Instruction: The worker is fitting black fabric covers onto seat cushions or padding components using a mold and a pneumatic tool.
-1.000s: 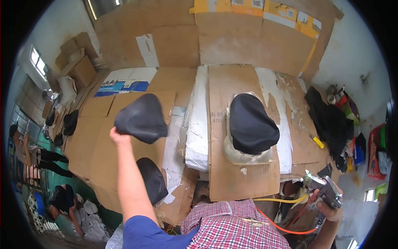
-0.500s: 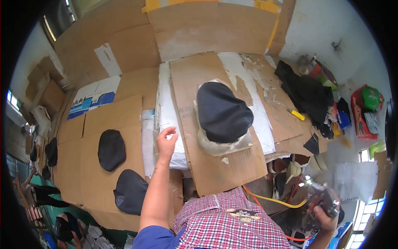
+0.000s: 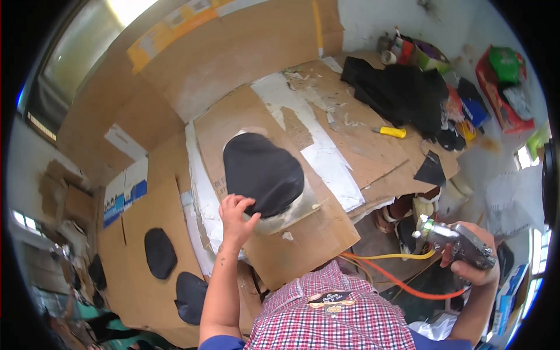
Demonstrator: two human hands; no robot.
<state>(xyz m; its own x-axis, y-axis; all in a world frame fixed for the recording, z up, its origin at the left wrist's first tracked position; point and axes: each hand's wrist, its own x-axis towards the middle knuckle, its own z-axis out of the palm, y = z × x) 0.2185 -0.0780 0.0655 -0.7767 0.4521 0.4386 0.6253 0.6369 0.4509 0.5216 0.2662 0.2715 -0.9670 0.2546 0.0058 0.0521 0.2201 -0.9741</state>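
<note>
My left hand (image 3: 236, 220) is at the near left edge of a rounded black leather-like piece (image 3: 265, 175), its thumb and fingers apart. The fingertips overlap that edge; whether they press on it I cannot tell. Beneath the black piece is a pale, rounded pad or form (image 3: 294, 214), showing along its near side, on a cardboard sheet (image 3: 309, 245). At the right, my right hand (image 3: 481, 256) is closed round a metal spray gun (image 3: 458, 240). A yellow hose (image 3: 396, 256) and an orange hose (image 3: 402, 284) run to the gun.
Two more black pieces, one farther (image 3: 160, 253) and one nearer (image 3: 191, 297), lie on cardboard at the left. A yellow-handled cutter (image 3: 392, 132) and a heap of black material (image 3: 396, 96) lie at the back right. Cardboard panels (image 3: 245, 52) stand behind the table. People are at the far lower left.
My left hand has come to the black piece's edge from beside it. My right hand has raised the spray gun. The whole view has shifted and turned.
</note>
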